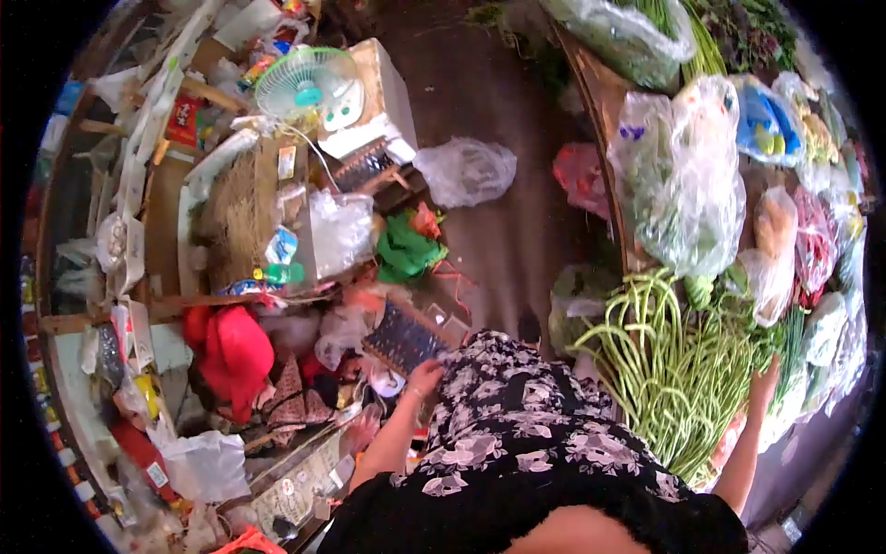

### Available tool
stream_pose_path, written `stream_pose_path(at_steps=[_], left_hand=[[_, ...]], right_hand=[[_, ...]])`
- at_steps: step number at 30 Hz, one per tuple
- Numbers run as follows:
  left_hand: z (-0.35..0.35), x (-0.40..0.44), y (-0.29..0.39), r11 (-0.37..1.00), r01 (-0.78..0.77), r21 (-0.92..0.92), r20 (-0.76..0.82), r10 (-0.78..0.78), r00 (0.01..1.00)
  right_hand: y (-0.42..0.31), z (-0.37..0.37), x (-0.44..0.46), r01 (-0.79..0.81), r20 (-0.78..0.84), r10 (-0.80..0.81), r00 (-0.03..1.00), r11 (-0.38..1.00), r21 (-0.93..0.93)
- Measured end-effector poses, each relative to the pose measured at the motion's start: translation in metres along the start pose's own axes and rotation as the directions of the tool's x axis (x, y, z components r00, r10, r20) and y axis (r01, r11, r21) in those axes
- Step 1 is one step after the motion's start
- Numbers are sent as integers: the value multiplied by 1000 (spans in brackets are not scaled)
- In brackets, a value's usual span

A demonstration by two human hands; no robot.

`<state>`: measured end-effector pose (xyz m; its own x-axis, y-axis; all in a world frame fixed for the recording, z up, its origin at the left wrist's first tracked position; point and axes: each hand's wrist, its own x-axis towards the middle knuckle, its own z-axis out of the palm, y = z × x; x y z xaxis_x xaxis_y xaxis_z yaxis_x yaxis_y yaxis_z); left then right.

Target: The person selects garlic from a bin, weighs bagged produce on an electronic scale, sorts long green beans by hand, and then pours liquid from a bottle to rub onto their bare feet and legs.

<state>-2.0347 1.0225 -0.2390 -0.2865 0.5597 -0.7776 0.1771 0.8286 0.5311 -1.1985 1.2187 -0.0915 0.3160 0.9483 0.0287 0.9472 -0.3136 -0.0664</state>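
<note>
You have long beans [664,369] heaped loose, lower right, presumably for easy picking; right hand [764,377] at leafy greens [765,340] beside them, left hand [425,378] near a dark frame [402,336], lower centre; neither grip discernible.

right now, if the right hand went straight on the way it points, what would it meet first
Most likely the leafy greens just ahead of the right hand, beside the long beans. Depth is unclear from this single view, so it may already be touching them.
</note>
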Motion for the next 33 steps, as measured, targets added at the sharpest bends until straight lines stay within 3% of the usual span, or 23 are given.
stream_pose_path(at_steps=[1,2,4,5,6,7,8,9,11,12,13,14,17,19,20,24,27,28,29,33], left_hand=[[-8,9,-7,993,98,-62,2,-98,995],[-14,16,-12,973,195,-121,9,-196,981],[-28,19,-3,874,191,-447,55,-186,981],[-33,21,11,893,188,-408,5,-204,979],[-49,47,-13,567,368,-737,347,-151,926],[-20,90,-67,937,39,-347,-60,-64,996],[-52,69,-14,874,208,-440,164,-149,975],[-25,119,-57,988,33,152,-147,-11,989],[-23,152,-59,989,-20,147,-174,46,984],[-28,175,-43,987,-50,153,-190,79,979],[-30,191,-24,986,-64,156,-200,95,975],[-36,202,-8,989,-58,138,-208,86,974],[-77,229,57,975,50,-215,-167,-87,982],[-103,238,88,900,123,-419,-110,-185,977],[-113,246,100,811,66,-582,-99,-151,984],[-143,274,153,883,39,-467,-209,-153,966],[-149,295,175,835,76,-545,-153,-189,970],[-148,300,186,825,42,-563,-202,-187,961],[-136,329,163,793,-72,-604,-237,-92,967],[-135,359,220,928,11,-372,-204,-93,974]], right_hand=[[-115,-46,31,-17,-76,38,996,965,263],[-185,-67,56,109,-163,-52,985,926,363],[-300,-87,91,308,-282,-181,942,798,517],[-360,-92,98,427,-334,-268,904,627,652],[-414,-95,102,457,-331,-316,889,632,625],[-466,-101,104,465,-269,-413,870,505,727],[-516,-102,102,450,-192,-477,858,516,729],[-556,-96,103,513,-213,-586,782,412,753],[-627,-77,111,538,-99,-734,672,392,747],[-656,-58,122,662,-131,-809,573,362,656],[-680,-43,127,602,-42,-823,567,379,703],[-706,-34,131,437,116,-794,597,443,783],[-774,-13,159,421,190,-823,535,455,784],[-814,0,181,462,166,-834,526,444,768],[-831,4,192,508,138,-838,528,441,740],[-895,20,241,517,222,-813,538,526,676],[-937,86,287,442,147,-793,591,471,764],[-953,91,305,412,266,-793,548,533,739],[-970,98,320,415,261,-800,540,522,745],[-1041,166,396,506,401,-814,420,577,641]])
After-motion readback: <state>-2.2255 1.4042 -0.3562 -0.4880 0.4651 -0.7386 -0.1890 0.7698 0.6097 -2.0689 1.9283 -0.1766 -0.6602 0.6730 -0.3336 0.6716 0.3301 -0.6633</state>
